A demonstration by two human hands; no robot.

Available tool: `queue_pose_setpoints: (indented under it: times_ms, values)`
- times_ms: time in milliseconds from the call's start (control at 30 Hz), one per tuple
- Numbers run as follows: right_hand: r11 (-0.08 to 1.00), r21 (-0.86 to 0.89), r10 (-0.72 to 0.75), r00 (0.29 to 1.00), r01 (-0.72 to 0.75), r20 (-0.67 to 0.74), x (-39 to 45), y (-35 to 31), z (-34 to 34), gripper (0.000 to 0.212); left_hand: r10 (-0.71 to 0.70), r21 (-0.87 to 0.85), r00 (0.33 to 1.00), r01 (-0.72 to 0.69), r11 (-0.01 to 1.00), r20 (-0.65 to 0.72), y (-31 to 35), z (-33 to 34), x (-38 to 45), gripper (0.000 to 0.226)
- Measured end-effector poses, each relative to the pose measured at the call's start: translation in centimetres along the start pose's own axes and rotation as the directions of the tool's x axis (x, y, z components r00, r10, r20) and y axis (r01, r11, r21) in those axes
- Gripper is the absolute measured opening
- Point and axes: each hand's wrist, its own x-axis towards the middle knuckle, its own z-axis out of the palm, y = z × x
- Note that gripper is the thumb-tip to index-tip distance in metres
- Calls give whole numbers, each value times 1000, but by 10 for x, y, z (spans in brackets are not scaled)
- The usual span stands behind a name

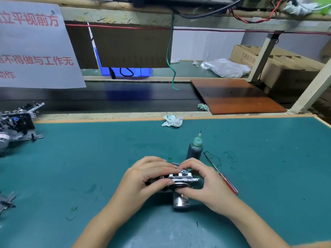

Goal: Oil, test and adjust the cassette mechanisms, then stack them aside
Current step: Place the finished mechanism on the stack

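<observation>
The cassette mechanism (179, 178) is clamped by left hand (143, 178) and right hand (202, 183) above the counter (89, 167); the adjacent oil bottle (194, 151) could be toppled by a careless knuckle.

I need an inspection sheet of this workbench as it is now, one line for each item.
Surface: green mat, stained with marks.
Job's things: cassette mechanism in both hands; oil bottle upright behind it; screwdriver lying at right; stacked mechanisms at far left.
Clutter: crumpled wrapper at mat's far edge.
Hands: left hand and right hand grip the mechanism.
Cables: green wire hanging; red wires overhead.
Surroundings: paper notice, cardboard boxes, brown board.
</observation>
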Motion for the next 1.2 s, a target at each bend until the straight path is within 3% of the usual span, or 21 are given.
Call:
queue_pose_setpoints:
  times_ms: [100,233,400,600,700,800,933,1200]
  values:
    - [988,-150,10,998,-20,-65,-14,0,8,34,9,-4,1000,-9,1000,-2,-1,0,-2,27]
    - [845,-531,-94,961,-61,-261,-34,10,13,46,-4,4,1000,4,1000,0,-3,1,0,29]
    - [690,-724,-255,938,6,-236,-39,17,13,38,6,27,1000,-6,1000,-18,-3,3,3,29]
    - [745,-667,-160,965,-20,-208,-34,16,7,37,15,13,1000,-14,1000,-26,-2,3,4,23]
    - [893,-437,18,981,-102,-193,-27,11,2,36,16,7,999,-16,1000,-29,-2,3,2,21]
    - [982,-170,57,987,-83,-151,-15,5,2,42,-14,-3,999,14,1000,-31,-4,3,1,24]
    - [998,-42,42,997,-45,-69,-6,4,0,34,-33,-5,999,33,999,-18,-1,2,3,35]
    - [998,-10,65,997,-65,-41,-5,2,-1,32,-2,-9,1000,2,1000,4,0,1,3,36]
